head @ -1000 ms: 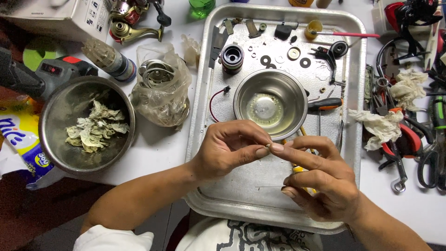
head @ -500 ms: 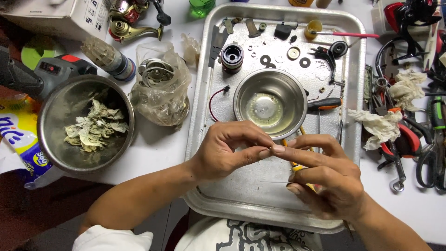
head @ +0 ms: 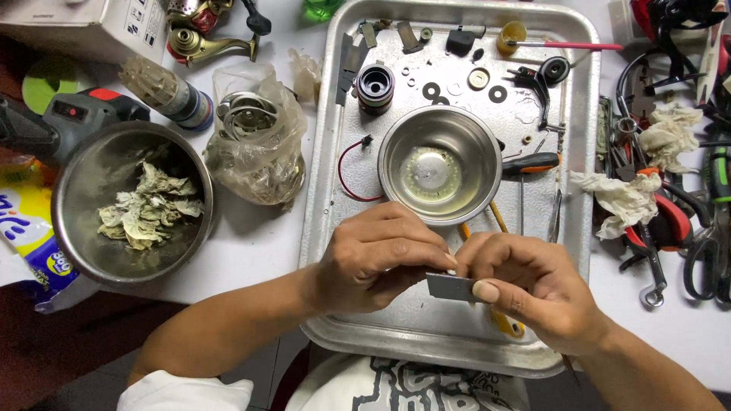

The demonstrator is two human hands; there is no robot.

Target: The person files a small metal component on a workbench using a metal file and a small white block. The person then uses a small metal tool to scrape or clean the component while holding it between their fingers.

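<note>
While both hands meet over the near part of the metal tray [head: 327,228], the left hand [head: 377,259] and the right hand [head: 533,293] share a small flat grey metal piece [head: 451,287]. That piece sits between them, just at 6 o'clock of the small steel bowl [head: 440,164]. The right hand's grip is closed on it, thumb pressed on its lower right end and fingers curled over the top. The left hand's grip is also closed, fingertips pinched at the piece's upper left edge; whether it holds something tiny there of its own I cannot tell.

Inside the tray, at 12 o'clock of the hands, the small steel bowl stands upright with a little pale liquid at its bottom. At 10 o'clock of that bowl is a dark cylindrical part [head: 375,85], and a red wire [head: 344,171] curves at the bowl's 9 o'clock. Black washers [head: 498,93] lie at its 1 o'clock, and an orange-handled tool [head: 531,162] touches the bowl's 3 o'clock side.

On the desk at 9 o'clock of the tray, a large steel bowl [head: 84,251] holds crumpled dirty wipes [head: 145,209]. Between it and the tray lies a clear plastic bag [head: 255,148] with metal parts inside. At 3 o'clock of the tray are crumpled tissues [head: 620,202] and red-handled pliers [head: 670,221].
</note>
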